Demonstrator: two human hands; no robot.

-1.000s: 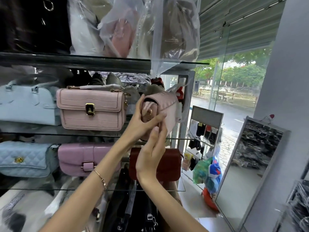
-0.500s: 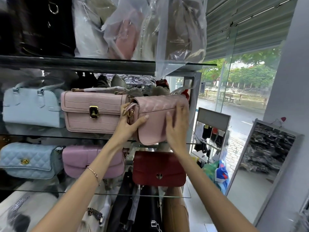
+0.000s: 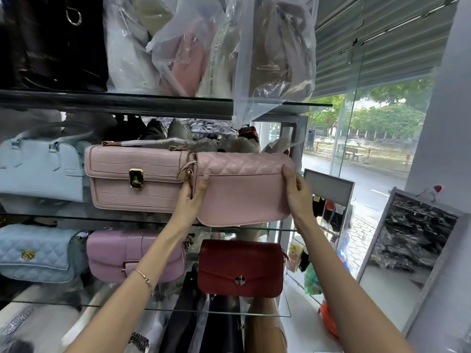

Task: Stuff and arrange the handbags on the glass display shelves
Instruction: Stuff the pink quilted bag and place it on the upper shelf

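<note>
Quilted pale-pink leather handbag (image 3: 244,189) nearly placed.
Ends gripped by left hand (image 3: 193,197) and right hand (image 3: 297,192), beside croc-embossed pink bag (image 3: 137,178); release pending.

quilted blue handbag (image 3: 38,253), cropped left

Left hand (image 3: 191,200), right hand (image 3: 298,197), holding pink handbag (image 3: 244,197)

Handbag shop: glass shelves (image 3: 254,229) stocked with handbags (image 3: 137,178), plastic-wrapped bags (image 3: 193,47) above, glass storefront (image 3: 382,133) facing street.
</note>
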